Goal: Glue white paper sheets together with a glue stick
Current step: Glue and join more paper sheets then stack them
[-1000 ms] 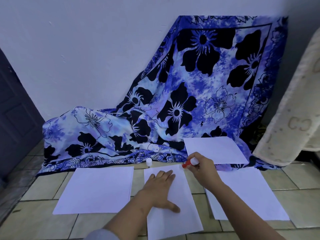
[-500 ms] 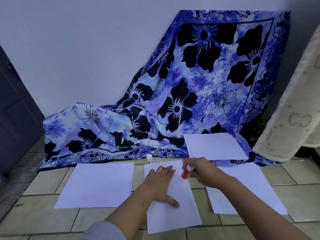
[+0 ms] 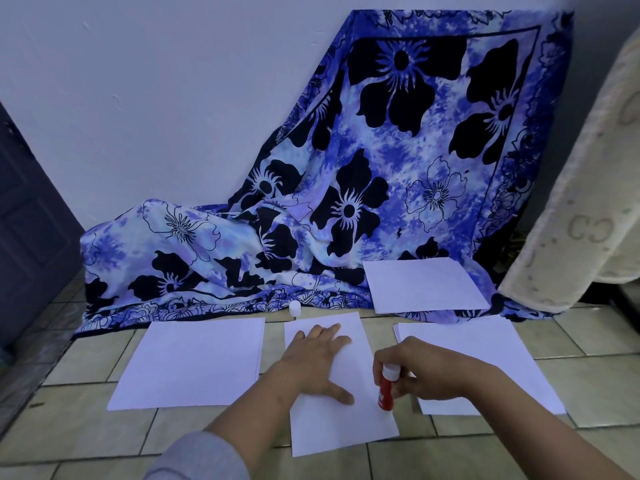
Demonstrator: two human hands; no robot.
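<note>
Standing at the right edge of the middle sheet (image 3: 343,431), red glue stick (image 3: 386,391) was pinched near its white top by curled fingers (image 3: 393,351) of the right hand (image 3: 429,370). Left hand (image 3: 317,362) lay flat, fingers straight, pressing the sheet to the floor (image 3: 86,427).

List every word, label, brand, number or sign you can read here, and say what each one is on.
"CC": paired letters on the cream rug at the right; a second mark higher up is cut off by the picture edge.
On the glue stick in the right hand: white marks on its red barrel, too blurred to read.
On the paper sheets and the flowered cloth: no text.
</note>
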